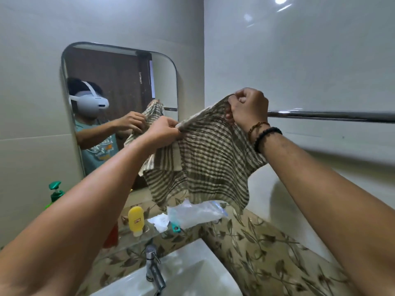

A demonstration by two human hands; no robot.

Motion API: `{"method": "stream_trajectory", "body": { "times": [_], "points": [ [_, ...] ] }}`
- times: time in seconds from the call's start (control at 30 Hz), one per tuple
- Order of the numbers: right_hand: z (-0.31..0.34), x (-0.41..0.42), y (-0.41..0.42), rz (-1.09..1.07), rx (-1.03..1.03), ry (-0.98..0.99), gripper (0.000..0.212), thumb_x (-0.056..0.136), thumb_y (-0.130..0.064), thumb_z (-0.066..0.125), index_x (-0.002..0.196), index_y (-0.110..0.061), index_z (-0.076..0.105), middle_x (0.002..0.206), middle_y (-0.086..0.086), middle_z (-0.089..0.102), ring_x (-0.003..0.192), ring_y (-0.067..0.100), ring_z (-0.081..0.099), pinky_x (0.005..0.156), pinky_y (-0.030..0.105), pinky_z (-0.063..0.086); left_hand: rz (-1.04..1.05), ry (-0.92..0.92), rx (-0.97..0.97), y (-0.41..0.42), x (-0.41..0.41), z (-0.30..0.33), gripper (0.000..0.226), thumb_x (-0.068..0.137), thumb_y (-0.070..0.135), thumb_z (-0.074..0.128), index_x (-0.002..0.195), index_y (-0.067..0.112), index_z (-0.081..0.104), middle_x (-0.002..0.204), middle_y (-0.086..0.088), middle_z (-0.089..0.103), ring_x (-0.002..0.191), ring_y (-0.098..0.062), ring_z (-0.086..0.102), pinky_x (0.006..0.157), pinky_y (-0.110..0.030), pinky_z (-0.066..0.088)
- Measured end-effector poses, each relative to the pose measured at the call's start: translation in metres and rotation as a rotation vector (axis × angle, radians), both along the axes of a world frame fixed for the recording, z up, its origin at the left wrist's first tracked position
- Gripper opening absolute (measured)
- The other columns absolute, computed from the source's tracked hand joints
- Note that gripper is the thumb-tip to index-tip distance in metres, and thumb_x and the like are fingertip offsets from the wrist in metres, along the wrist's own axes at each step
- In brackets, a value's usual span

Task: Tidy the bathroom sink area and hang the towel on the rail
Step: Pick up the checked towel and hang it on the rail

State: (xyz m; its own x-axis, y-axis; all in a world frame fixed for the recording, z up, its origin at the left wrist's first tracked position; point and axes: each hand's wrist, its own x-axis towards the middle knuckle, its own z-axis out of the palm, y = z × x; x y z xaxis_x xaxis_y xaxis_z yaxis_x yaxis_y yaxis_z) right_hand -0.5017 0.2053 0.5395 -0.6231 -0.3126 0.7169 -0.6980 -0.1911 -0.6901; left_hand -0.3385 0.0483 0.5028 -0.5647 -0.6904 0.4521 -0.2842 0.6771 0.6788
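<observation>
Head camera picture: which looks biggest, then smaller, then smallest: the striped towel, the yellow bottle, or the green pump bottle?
1. Striped towel, by far the largest.
2. Yellow bottle.
3. Green pump bottle, though an arm hides part of it, so the last two are unsure.

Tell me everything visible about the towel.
The towel is thin, woven-looking cloth with dark olive and cream stripes crossing into a check, and a plain cream band near its left edge. It is held up in the air, spread out and hanging in wrinkled folds above the shelf clutter. The left hand and right hand both pinch its top edge. It is not yet over the rail, which runs to the right behind it. The mirror reflects part of it.
</observation>
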Motion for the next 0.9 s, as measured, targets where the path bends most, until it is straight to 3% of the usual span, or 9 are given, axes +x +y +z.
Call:
{"method": "stream_trajectory", "body": {
  "times": [0.13, 0.23, 0.37, 0.47, 0.53, 0.63, 0.73, 0.8, 0.9],
  "points": [
    [0.004, -0.002, 0.019, -0.15, 0.002, 0.037, 0.021, 0.078, -0.03, 0.064, 0.071, -0.011, 0.069, 0.067, -0.003, 0.071, 0.066, 0.015, 0.07, 0.066, 0.03, 0.058, 0.243, -0.064, -0.272, 0.018, -0.002, 0.009, 0.013, 0.074, 0.013, 0.059, 0.07, 0.008, 0.07, 0.068, -0.008, 0.066, 0.069, -0.026, 0.059, 0.055, -0.034, 0.041],
    [0.007, -0.003, 0.036, -0.285, 0.034, 0.09, 0.019, 0.08, -0.028, 0.064, 0.075, -0.01, 0.07, 0.071, -0.001, 0.067, 0.071, 0.016, 0.064, 0.063, 0.021, 0.045, 0.309, -0.048, -0.242, 0.017, -0.004, 0.017, 0.013, 0.071, 0.015, 0.059, 0.063, 0.009, 0.067, 0.07, -0.012, 0.066, 0.072, -0.029, 0.062, 0.059, -0.031, 0.041],
    [0.015, -0.015, 0.056, -0.384, 0.043, 0.06, 0.022, 0.074, -0.03, 0.061, 0.07, -0.01, 0.07, 0.072, 0.004, 0.073, 0.07, 0.023, 0.071, 0.071, 0.032, 0.06, 0.369, -0.07, -0.271, 0.014, -0.01, 0.03, 0.02, 0.072, 0.019, 0.06, 0.08, 0.006, 0.073, 0.091, -0.019, 0.069, 0.088, -0.036, 0.064, 0.073, -0.036, 0.053],
    [0.019, -0.012, 0.066, -0.458, 0.197, 0.127, 0.02, 0.073, -0.027, 0.067, 0.082, -0.01, 0.072, 0.083, 0.003, 0.072, 0.08, 0.02, 0.068, 0.076, 0.024, 0.054, 0.364, -0.04, -0.264, 0.021, -0.018, 0.04, 0.017, 0.081, 0.017, 0.064, 0.089, 0.003, 0.069, 0.092, -0.016, 0.059, 0.086, -0.032, 0.055, 0.078, -0.037, 0.051],
    [0.023, 0.0, 0.067, -0.42, 0.287, 0.171, 0.032, 0.066, -0.028, 0.072, 0.094, -0.013, 0.07, 0.085, 0.0, 0.07, 0.076, 0.017, 0.066, 0.073, 0.025, 0.055, 0.26, 0.036, -0.223, 0.031, -0.028, 0.05, 0.013, 0.082, 0.015, 0.065, 0.09, 0.007, 0.072, 0.086, -0.013, 0.064, 0.078, -0.03, 0.058, 0.07, -0.037, 0.052],
    [0.024, 0.025, 0.057, -0.12, 0.307, 0.119, 0.046, 0.063, -0.023, 0.078, 0.105, -0.011, 0.065, 0.075, 0.009, 0.074, 0.051, 0.015, 0.068, 0.05, 0.029, 0.059, 0.003, 0.128, -0.092, 0.052, -0.043, 0.061, 0.014, 0.085, 0.01, 0.06, 0.091, 0.01, 0.073, 0.085, -0.014, 0.071, 0.075, -0.03, 0.068, 0.068, -0.044, 0.063],
    [0.027, 0.042, 0.042, -0.081, 0.406, 0.183, 0.052, 0.064, -0.025, 0.082, 0.111, -0.01, 0.065, 0.085, 0.009, 0.073, 0.066, 0.018, 0.072, 0.056, 0.032, 0.062, -0.252, 0.214, 0.055, 0.074, -0.055, 0.073, 0.004, 0.081, 0.009, 0.073, 0.078, 0.008, 0.071, 0.076, -0.015, 0.069, 0.065, -0.025, 0.068, 0.06, -0.036, 0.063],
    [0.031, 0.047, 0.039, -0.162, 0.411, 0.234, 0.034, 0.066, -0.025, 0.081, 0.094, -0.007, 0.072, 0.079, 0.01, 0.072, 0.067, 0.021, 0.071, 0.056, 0.033, 0.061, -0.347, 0.282, 0.069, 0.084, -0.057, 0.079, 0.007, 0.076, 0.005, 0.075, 0.073, 0.01, 0.07, 0.069, -0.01, 0.065, 0.061, -0.021, 0.064, 0.058, -0.031, 0.059],
    [0.037, 0.044, 0.043, -0.237, 0.337, 0.198, 0.012, 0.074, -0.009, 0.07, 0.068, 0.001, 0.07, 0.055, 0.009, 0.064, 0.044, 0.02, 0.062, 0.038, 0.026, 0.051, -0.606, 0.379, 0.26, 0.078, -0.057, 0.082, 0.01, 0.074, 0.003, 0.068, 0.081, 0.01, 0.067, 0.072, -0.008, 0.06, 0.068, -0.023, 0.06, 0.064, -0.033, 0.054]
  ]
}}
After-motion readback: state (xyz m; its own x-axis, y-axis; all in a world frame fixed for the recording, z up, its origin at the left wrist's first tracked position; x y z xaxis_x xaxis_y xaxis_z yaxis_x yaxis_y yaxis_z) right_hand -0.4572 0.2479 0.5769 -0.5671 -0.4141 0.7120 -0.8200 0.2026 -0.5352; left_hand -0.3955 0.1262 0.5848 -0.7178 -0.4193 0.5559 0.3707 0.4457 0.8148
